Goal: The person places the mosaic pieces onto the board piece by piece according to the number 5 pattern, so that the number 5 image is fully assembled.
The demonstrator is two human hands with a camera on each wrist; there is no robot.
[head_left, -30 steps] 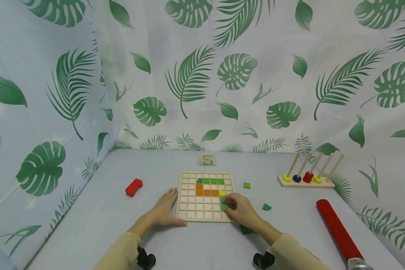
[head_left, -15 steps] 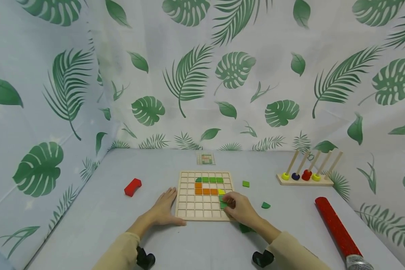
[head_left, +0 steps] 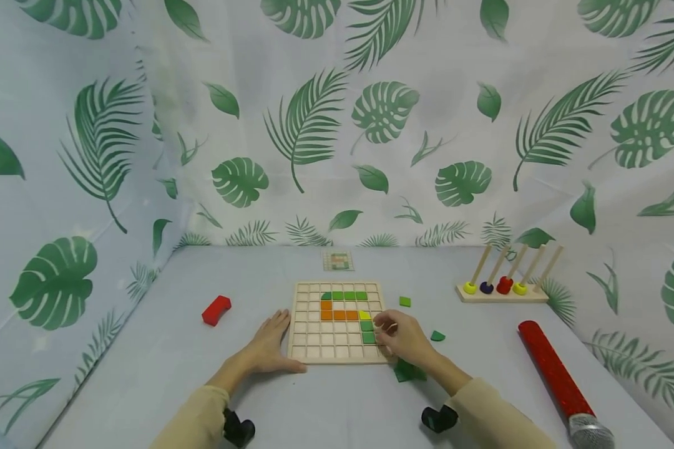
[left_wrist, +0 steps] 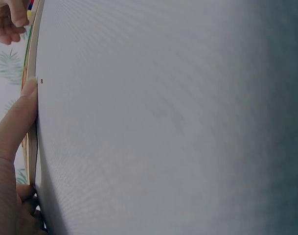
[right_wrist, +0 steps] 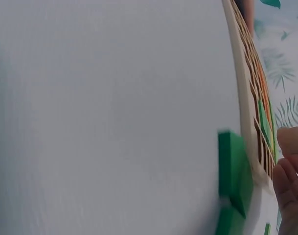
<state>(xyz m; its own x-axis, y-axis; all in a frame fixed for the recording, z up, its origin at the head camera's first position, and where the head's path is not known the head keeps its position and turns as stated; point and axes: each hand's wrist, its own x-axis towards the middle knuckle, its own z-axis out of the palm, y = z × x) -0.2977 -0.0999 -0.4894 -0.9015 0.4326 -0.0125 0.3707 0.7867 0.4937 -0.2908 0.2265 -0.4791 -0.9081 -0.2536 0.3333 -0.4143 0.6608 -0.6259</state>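
Note:
A wooden grid board (head_left: 337,361) lies flat on the table. In its cells sit a row of green tiles (head_left: 348,295), orange tiles (head_left: 339,315), one yellow tile (head_left: 365,315) and two green tiles (head_left: 367,337) below it. My left hand (head_left: 266,349) steadies the board, fingers stretched along the left side and thumb (left_wrist: 29,90) against the front edge. Over the board's right edge hovers my right hand (head_left: 401,337), fingers loosely bent, beside the lowest green tile. Nothing shows between its fingers in the right wrist view.
Green pieces (head_left: 409,372) lie at the board's front right corner, with a light green square (head_left: 405,302) and a green quarter-round piece (head_left: 437,335) farther right. Around stand a pattern card (head_left: 337,260), red block (head_left: 216,310), bead stacker (head_left: 500,297) and red microphone (head_left: 558,371).
My right hand has drawn back to the right from the lower green tiles, which now show fully in their cells. My left hand stays at the board; the head view has shifted slightly.

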